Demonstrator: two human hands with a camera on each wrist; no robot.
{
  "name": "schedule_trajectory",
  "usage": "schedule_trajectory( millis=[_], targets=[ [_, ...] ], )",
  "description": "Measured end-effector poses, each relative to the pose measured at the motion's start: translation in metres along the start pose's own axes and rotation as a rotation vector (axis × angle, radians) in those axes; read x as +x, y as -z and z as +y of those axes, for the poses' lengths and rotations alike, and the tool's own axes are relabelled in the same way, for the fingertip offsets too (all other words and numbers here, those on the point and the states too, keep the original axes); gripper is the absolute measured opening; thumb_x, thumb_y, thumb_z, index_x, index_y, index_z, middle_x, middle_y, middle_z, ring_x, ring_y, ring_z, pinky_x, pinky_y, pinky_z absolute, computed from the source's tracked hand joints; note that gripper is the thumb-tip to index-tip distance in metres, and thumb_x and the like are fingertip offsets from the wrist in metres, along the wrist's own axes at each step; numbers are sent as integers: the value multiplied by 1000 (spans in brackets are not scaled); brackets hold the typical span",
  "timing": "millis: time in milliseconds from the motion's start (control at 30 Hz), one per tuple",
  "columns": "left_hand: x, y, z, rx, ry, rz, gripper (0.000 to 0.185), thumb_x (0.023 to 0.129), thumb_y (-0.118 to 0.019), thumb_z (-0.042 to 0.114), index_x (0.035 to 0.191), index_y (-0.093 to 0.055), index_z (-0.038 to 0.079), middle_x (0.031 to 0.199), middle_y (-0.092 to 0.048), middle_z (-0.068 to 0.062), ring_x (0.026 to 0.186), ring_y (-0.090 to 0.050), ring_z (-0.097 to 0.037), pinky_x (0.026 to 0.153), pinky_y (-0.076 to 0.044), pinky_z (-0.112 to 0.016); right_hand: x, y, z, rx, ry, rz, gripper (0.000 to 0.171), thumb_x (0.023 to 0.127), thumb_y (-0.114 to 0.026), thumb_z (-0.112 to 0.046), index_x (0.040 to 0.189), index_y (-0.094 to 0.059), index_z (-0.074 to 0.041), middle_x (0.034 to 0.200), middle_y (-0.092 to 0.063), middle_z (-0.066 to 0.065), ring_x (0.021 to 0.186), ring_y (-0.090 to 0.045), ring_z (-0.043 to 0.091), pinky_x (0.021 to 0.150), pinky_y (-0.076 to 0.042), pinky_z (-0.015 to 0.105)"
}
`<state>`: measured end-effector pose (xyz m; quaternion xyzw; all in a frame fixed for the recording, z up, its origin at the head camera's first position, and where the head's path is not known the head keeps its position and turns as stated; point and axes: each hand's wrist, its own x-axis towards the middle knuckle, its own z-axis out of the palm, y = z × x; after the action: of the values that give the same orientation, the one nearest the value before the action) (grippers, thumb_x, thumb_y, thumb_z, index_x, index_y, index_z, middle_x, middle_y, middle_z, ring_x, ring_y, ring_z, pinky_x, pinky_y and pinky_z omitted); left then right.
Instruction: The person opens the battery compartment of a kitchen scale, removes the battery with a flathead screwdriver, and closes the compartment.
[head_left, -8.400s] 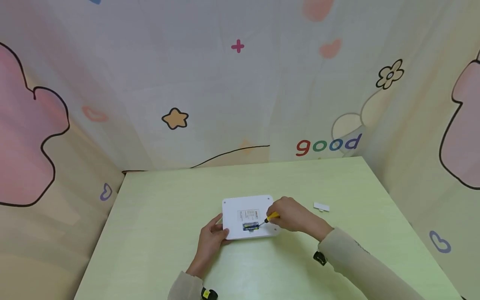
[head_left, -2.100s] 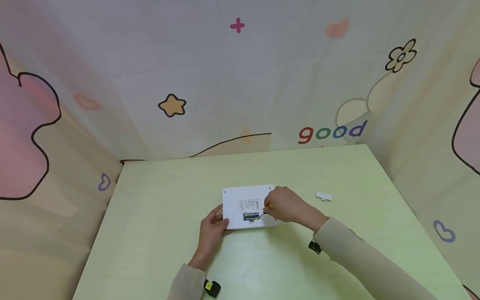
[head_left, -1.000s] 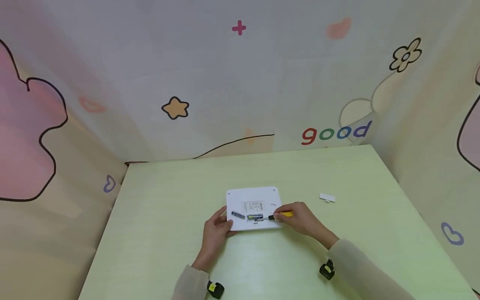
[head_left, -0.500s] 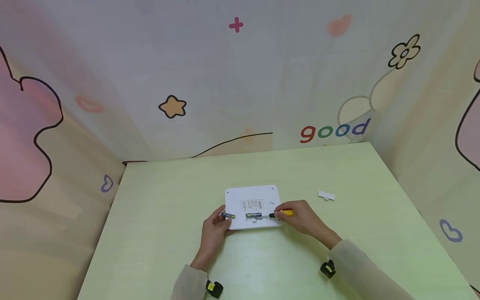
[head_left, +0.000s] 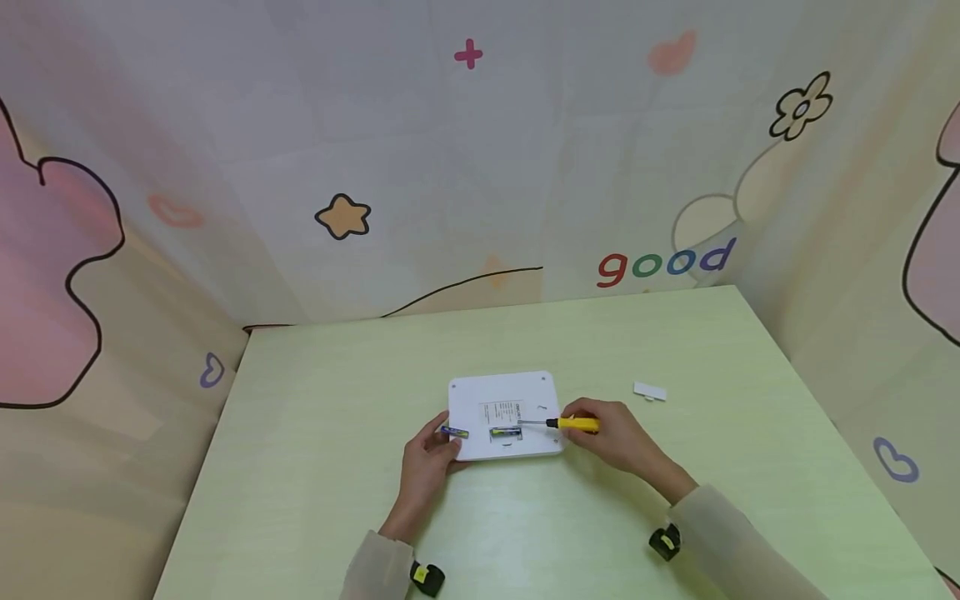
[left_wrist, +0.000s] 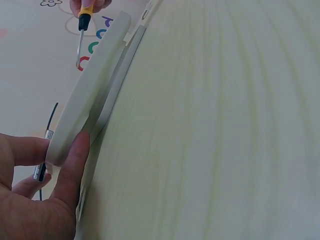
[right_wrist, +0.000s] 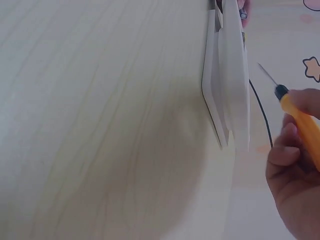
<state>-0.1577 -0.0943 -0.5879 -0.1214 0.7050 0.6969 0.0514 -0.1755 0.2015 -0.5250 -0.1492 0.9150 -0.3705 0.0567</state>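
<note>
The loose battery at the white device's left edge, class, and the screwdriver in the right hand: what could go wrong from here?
The loose battery juts past the edge of the white device by the left hand, so a tilt might roll it off. The screwdriver in the right hand has its metal tip near the other battery, and could slip and scratch it. The small white battery cover lies apart on the table and might be mislaid.

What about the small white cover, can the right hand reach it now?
Probably yes: nothing stands between the right hand and the cover, though the screwdriver it holds may hinder grasping.
</note>
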Motion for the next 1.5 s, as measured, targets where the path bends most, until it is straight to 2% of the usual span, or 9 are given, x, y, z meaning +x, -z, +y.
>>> schedule_trajectory(
  millis=[167,300,467,600,933,1067,1300,1500],
  targets=[
    [0,0,1,3,4,-3,56,91,-62,-1,144,-49,10,110,-56,-18,84,-64,-16,74,-63,-35,0,2,4,3,-58,125,15,88,-74,-22,102,-69,-17,96,-71,-1,79,-53,15,70,-46,23],
    [-6,0,11,9,7,-7,56,91,-61,-3,144,-48,7,110,-56,-20,85,-64,-17,77,-62,-39,1,7,10,-16,-75,212,18,89,-73,-25,104,-69,-16,99,-73,1,79,-53,16,70,-44,24],
    [-18,-1,30,14,8,-14,54,91,-59,-4,144,-49,5,110,-56,-22,85,-65,-18,79,-62,-41,0,10,16,-37,-89,232,22,91,-70,-26,109,-68,-14,102,-73,5,80,-54,18,72,-44,28],
    [-23,0,35,1,6,-18,54,91,-59,-4,143,-48,4,110,-56,-22,85,-65,-19,80,-62,-41,-2,11,20,-63,-85,229,24,93,-67,-25,114,-67,-13,106,-73,7,87,-59,21,80,-50,36],
    [-20,1,33,-12,20,-29,54,91,-60,-3,144,-48,4,111,-56,-23,87,-66,-21,80,-62,-41,-7,13,27,-109,-69,172,22,99,-59,-21,116,-58,-7,101,-71,8,88,-60,23,80,-50,42],
    [-20,1,34,-17,23,-28,54,91,-59,-4,144,-48,4,112,-56,-23,86,-66,-20,80,-62,-42,-7,13,29,-138,-72,172,22,100,-56,-19,117,-57,-5,99,-66,9,86,-56,23,77,-47,38],
    [-2,1,6,-11,11,-13,55,91,-62,-2,144,-50,9,110,-58,-20,84,-65,-17,74,-63,-36,-9,15,33,-150,-48,191,21,99,-56,-15,116,-56,-3,95,-63,9,82,-51,21,73,-42,33],
    [-1,1,1,-11,8,-11,55,90,-62,-2,143,-51,11,109,-57,-19,84,-65,-18,73,-63,-34,-12,16,37,-172,-14,233,16,98,-56,-9,109,-56,2,94,-59,11,84,-49,24,72,-41,33]
  ],
)
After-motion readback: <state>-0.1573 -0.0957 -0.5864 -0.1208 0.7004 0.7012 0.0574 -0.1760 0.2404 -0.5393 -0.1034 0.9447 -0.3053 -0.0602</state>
